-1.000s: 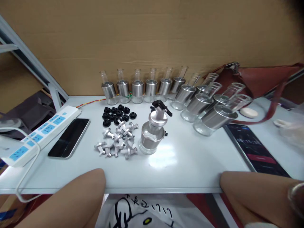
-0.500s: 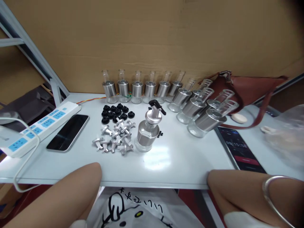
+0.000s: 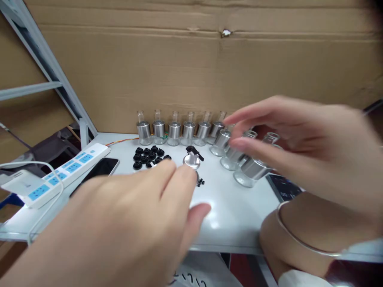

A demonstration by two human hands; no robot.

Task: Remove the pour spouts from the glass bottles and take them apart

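Observation:
My left hand [image 3: 134, 215] is close to the camera, back up and blurred, with its thumb apart from foreshortened fingers whose tips are hidden. Behind it stands a bottle, mostly covered, topped by a silver pourer with a black lever [image 3: 193, 157]. The same hand blocks nearly all of the silver pourer parts. My right hand [image 3: 299, 147] is raised with fingers stretched and parted, overlapping the nearest glass bottles with metal sleeves [image 3: 251, 171]; no contact is discernible. Black stoppers [image 3: 146, 156] lie in a cluster beyond my left hand. Small black pieces [image 3: 201, 182] sit beside the topped bottle.
More sleeved bottles [image 3: 174, 129] line the back by the cardboard wall [image 3: 134, 71]. At left are a white power strip [image 3: 72, 169], a cable and a phone [image 3: 101, 167]. Another phone [image 3: 284, 189] lies at right. The table's front edge [image 3: 227, 249] runs below.
Both my hands have risen into view over the table, the left across the pourer parts, the right before the bottles. The view has tilted up. The topped bottle appears unmoved.

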